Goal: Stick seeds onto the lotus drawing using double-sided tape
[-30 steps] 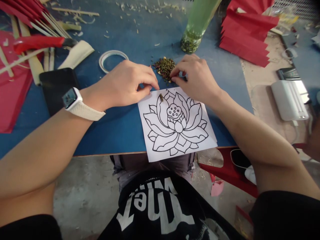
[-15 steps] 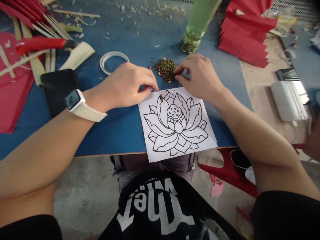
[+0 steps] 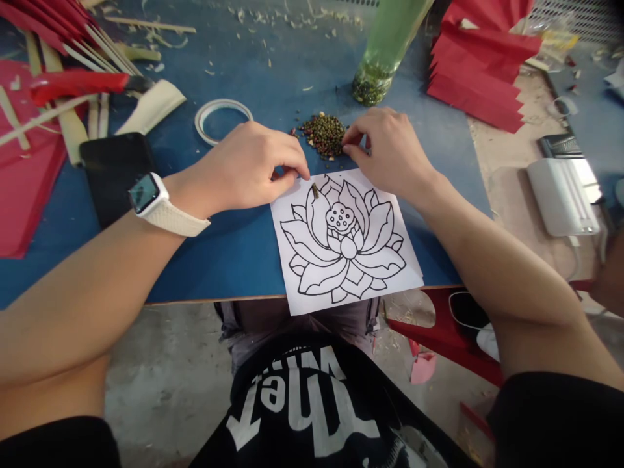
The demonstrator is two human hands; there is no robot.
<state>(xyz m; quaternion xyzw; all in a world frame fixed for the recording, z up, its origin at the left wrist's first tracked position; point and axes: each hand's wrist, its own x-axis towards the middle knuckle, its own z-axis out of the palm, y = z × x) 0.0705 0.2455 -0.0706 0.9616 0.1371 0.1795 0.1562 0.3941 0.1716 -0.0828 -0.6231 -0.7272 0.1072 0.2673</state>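
Observation:
White paper with a black lotus outline (image 3: 331, 276) lies at the blue table's front edge, its near end overhanging. A few small greenish beans (image 3: 315, 190) sit on an upper left petal. Beyond the paper is a pile of green and reddish beans (image 3: 322, 135). My left hand (image 3: 253, 162), a watch on its wrist, rests at the paper's upper left corner, fingers bent and pressed together; anything between them is hidden. My right hand (image 3: 387, 146) is at the pile's right edge, thumb and index finger close together; whether a bean is between them is too small to tell.
A tape roll (image 3: 199, 123) and a black phone (image 3: 117, 169) lie left, near a red-handled knife (image 3: 78, 84) and wood strips. A green bottle (image 3: 385, 52) stands behind the pile. Folded red paper (image 3: 480, 71) and a white power bank (image 3: 560, 195) are at the right.
My right hand has shifted very slightly to the right at the edge of the pile. My left hand and the paper look unchanged.

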